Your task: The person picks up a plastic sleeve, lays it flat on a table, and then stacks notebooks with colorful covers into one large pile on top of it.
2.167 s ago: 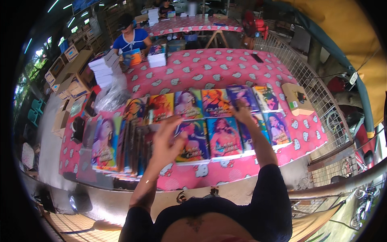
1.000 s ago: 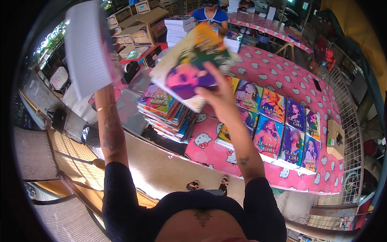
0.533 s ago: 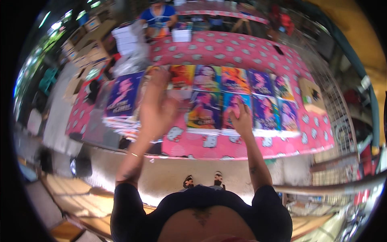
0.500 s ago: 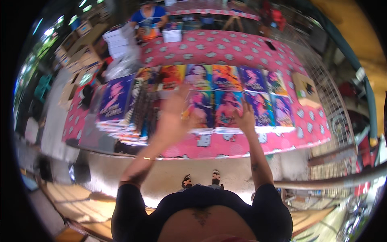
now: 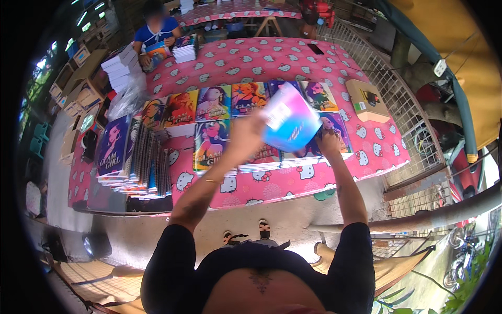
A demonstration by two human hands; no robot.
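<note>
With our left hand (image 5: 247, 135) we are grasping a pink-and-blue notebook (image 5: 293, 123) by its left side, fingers closing on the cover. Our right hand (image 5: 329, 142) is touching a purple notebook (image 5: 340, 131) at the front row's right end; whether it is pinching, we cannot tell. We are judging the pink-and-blue notebook light, bendy and slick-covered, so cover and pages are probably needing pinching together near an edge. It is tilting above the right half of the notebook rows (image 5: 213, 103), one corner pointing across the table; blur is hiding its long axis. Farther left, a spiral-bound stack (image 5: 146, 162) is sitting on the pink tablecloth (image 5: 240, 63).
</note>
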